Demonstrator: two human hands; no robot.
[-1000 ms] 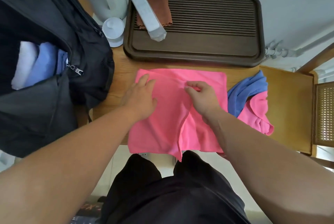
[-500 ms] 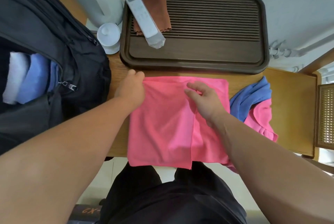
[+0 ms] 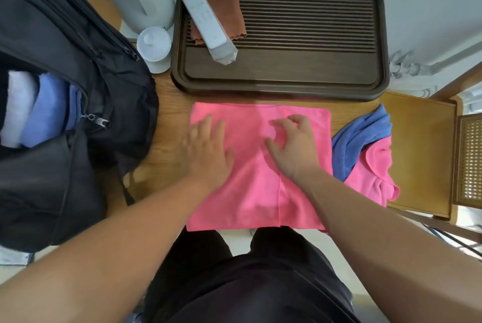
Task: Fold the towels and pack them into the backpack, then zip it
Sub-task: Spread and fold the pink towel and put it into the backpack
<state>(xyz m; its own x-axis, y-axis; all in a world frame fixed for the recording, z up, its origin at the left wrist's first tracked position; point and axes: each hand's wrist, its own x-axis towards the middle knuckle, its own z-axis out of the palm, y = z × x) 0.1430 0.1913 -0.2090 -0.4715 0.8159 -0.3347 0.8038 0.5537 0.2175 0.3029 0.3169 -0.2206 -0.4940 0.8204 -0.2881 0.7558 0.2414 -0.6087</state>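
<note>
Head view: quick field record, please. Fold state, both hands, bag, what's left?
towel in work: pink towel, folded, flat on the table
left hand: flat on the pink towel
right hand: fingers bent, tips on the towel; pinch unclear
backpack: unzipped, white towel and packed blue towel inside
left to fold: loose blue towel and loose pink towel, bunched at right

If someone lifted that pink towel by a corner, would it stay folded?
Probably not. The pink towel looks thin and soft, like the crumpled towels beside it, so it would likely flop open. It seems light, and the left hand pressing flat on it suggests it could slide on the smooth table.
</note>
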